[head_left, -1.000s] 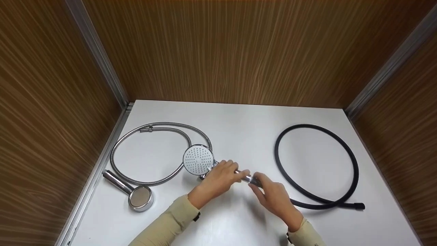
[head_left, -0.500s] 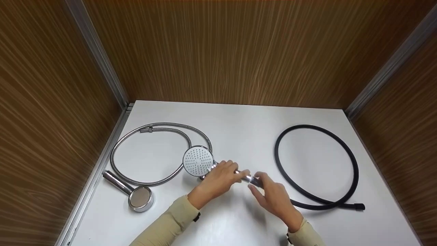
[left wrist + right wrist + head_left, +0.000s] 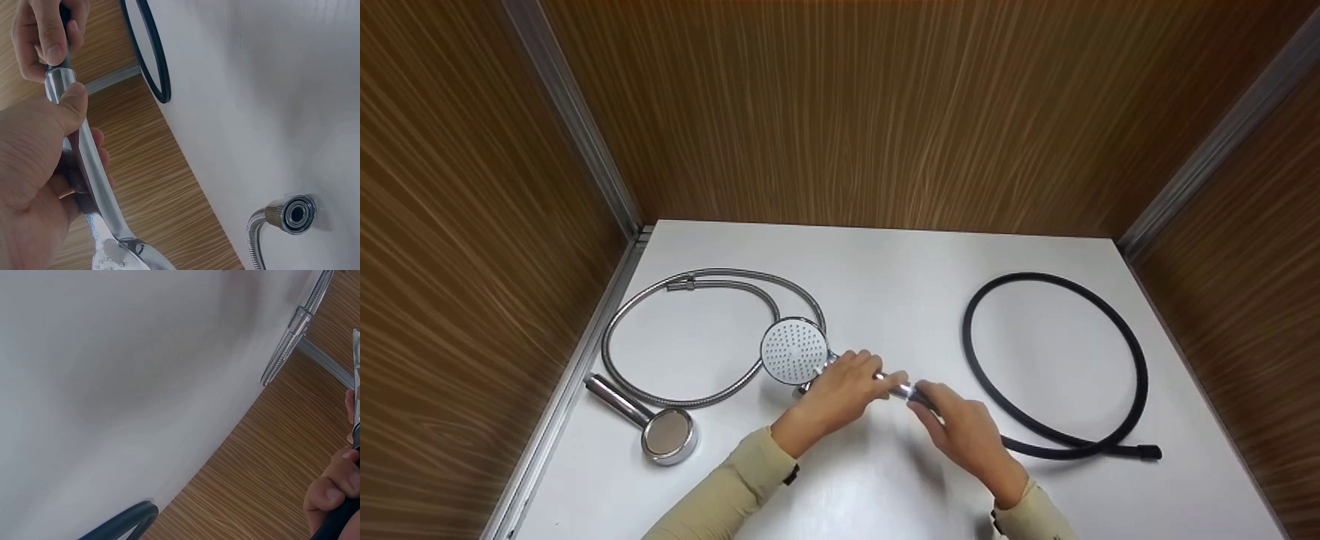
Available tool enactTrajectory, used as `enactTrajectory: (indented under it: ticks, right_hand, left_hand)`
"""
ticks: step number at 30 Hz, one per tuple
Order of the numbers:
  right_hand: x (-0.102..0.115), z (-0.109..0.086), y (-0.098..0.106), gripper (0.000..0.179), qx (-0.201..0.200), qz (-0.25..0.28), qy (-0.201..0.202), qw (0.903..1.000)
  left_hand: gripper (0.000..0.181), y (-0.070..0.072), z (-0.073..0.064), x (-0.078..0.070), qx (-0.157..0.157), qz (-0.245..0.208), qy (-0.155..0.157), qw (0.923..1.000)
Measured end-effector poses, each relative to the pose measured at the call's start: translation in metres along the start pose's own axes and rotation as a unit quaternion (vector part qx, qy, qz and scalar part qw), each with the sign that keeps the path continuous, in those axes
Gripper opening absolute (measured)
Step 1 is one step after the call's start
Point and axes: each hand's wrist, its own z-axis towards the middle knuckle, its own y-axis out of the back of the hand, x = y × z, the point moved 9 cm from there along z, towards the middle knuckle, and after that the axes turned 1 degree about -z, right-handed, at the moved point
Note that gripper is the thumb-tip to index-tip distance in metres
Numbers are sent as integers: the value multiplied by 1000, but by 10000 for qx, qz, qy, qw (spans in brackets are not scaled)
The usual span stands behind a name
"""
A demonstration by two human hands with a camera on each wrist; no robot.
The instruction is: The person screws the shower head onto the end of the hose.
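My left hand (image 3: 840,390) grips the chrome handle of a hand shower (image 3: 794,351), whose round white spray face is turned upward. In the left wrist view the thumb lies along that handle (image 3: 97,169) near its lower end. My right hand (image 3: 966,435) pinches the end of a black shower hose (image 3: 1144,360) between thumb and fingers. The hose end meets the handle's end, in line with it; whether they are threaded together cannot be seen. Most of the hose lies in a loop on the right of the table.
A coiled metal shower hose (image 3: 605,341) lies on the left of the white table (image 3: 885,300). Below it rests a second chrome hand shower (image 3: 668,435). Wood-grain panels (image 3: 840,112) enclose the back and sides.
My right thumb and fingers loosened and spread around the hose end half a second ago, and now close on it again. The left hand and shower head stay almost still.
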Motion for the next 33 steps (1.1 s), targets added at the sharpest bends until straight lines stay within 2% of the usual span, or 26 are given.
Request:
enactTrajectory:
  ticks: [8, 14, 22, 33]
  right_hand:
    - [-2, 0, -5, 25, 273, -70, -245, 9993]
    - [1, 0, -3, 22, 200, -100, -103, 9997]
    - [-4, 2, -2, 37, 217, 0, -330, 9992]
    - [-1, 1, -1, 28, 94, -71, 22, 9999]
  left_hand:
    - [29, 1, 0, 0, -75, 19, -38, 10000]
    - [30, 4, 0, -1, -246, 14, -106, 9996]
    - [32, 5, 1, -2, -254, 45, -86, 9996]
    - [32, 2, 2, -1, -180, -37, -40, 9998]
